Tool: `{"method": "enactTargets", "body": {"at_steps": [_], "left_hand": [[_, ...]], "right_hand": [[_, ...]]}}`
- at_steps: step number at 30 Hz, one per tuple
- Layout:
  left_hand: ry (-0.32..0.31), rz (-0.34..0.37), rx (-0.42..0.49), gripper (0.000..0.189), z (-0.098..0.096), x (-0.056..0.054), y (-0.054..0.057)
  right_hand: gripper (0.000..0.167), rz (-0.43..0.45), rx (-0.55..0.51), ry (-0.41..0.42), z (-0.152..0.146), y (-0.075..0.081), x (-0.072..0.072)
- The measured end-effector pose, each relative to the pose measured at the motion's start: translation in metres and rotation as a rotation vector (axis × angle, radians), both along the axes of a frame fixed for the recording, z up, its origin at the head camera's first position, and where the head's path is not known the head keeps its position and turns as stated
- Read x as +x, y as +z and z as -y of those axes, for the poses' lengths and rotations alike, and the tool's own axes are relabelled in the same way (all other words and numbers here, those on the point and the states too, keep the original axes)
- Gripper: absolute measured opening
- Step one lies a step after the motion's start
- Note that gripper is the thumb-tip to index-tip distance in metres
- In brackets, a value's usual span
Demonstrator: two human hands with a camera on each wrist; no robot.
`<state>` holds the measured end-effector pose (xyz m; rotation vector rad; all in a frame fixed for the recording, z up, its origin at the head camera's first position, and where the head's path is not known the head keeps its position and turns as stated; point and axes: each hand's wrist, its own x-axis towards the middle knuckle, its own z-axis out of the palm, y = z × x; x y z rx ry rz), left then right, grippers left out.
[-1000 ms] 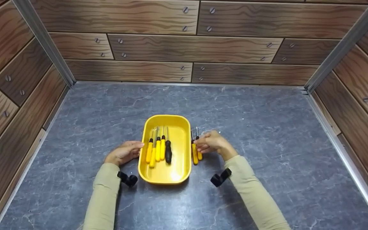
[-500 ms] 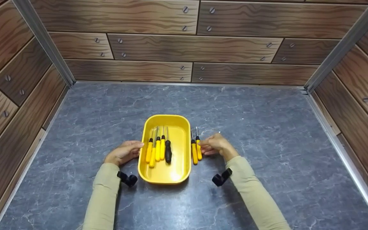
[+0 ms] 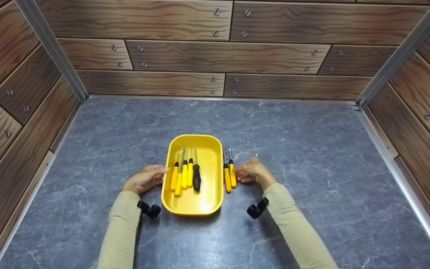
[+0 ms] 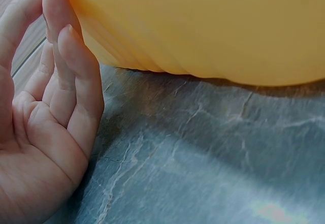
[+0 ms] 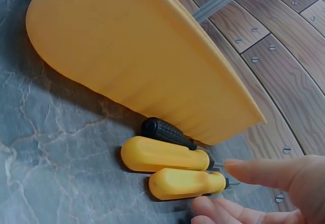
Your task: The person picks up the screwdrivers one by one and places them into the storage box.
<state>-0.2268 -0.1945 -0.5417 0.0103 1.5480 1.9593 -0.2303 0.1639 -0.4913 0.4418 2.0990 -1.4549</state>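
In the head view, my left hand (image 3: 146, 178) holds the left side of a yellow plastic bin (image 3: 212, 175). Its thumb reaches the rim and its fingers lie along the outer wall. Several yellow-handled screwdrivers (image 3: 184, 175) and a black-handled screwdriver (image 3: 197, 179) lie side by side inside. Along the bin's right side are two yellow-handled screwdrivers (image 3: 227, 179); the right wrist view shows a black screwdriver handle (image 5: 165, 131) between them and the wall. My right hand (image 3: 254, 172) is beside the outermost screwdriver (image 5: 188, 183), thumb and fingers spread apart, fingertips right at its handle.
A grey marbled tabletop (image 3: 304, 149) lies under everything. Wood-patterned panels (image 3: 174, 56) stand at the back and both sides, with metal posts (image 3: 383, 74) in the corners. A black wrist camera (image 3: 258, 208) sticks out inward from each sleeve.
My right hand has drawn back a little to the right, off the two yellow screwdrivers it overlapped, and the outermost now shows fully. The left hand and bin have stayed in place.
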Motion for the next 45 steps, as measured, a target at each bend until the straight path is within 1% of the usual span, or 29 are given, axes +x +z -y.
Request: {"method": "enactTargets", "body": {"at_steps": [7, 14, 23, 32, 39, 45], "left_hand": [[0.014, 0.007, -0.009, 0.009, -0.001, 0.001, 0.000], [0.017, 0.018, -0.004, 0.009, -0.003, 0.001, 0.000], [0.008, 0.011, 0.011, 0.010, -0.002, 0.000, 0.001], [0.013, 0.005, -0.013, 0.010, -0.001, -0.001, 0.002], [-0.017, 0.003, 0.021, 0.011, 0.001, -0.001, 0.000], [-0.020, -0.002, 0.030, 0.010, 0.001, 0.000, -0.001]], "right_hand": [[0.027, -0.013, 0.055, -0.026, 0.002, -0.004, 0.001], [0.030, -0.012, 0.087, -0.039, 0.005, -0.005, 0.000], [0.030, -0.011, 0.089, -0.054, 0.007, -0.008, -0.001], [0.026, -0.007, 0.083, -0.088, 0.008, -0.012, -0.004], [0.028, 0.009, 0.087, -0.091, 0.008, -0.013, -0.003], [0.028, -0.002, 0.079, -0.101, 0.007, -0.014, -0.003]]}}
